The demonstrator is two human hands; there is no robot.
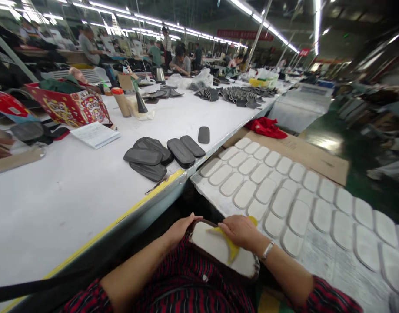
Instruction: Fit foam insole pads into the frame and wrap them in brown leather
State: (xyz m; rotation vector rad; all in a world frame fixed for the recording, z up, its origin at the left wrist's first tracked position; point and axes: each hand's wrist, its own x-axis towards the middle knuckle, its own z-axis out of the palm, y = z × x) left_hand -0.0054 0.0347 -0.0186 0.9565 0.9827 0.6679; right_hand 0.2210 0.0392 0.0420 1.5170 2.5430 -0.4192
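Note:
Across my lap, in the head view, lies an oblong round-cornered piece (204,237) with a white face and a dark, stained rim. My left hand (183,227) is closed on its upper left end, with the fingertips partly hidden behind the rim. My right hand (239,230) grips a yellow scraper (232,248), whose wide curved edge rests on the white face. To the right, a board (336,269) carries rows of oblong pads (277,202) with white faces and grey borders, some overlapping.
Dark grey oblong pads (144,156) lie stacked near the yellow-taped edge (154,191) of the white table (78,187). A red cloth (267,127) sits on cardboard (312,154) beyond the board. Farther back are a red patterned box (69,104), an orange-lidded bottle (121,104) and several people.

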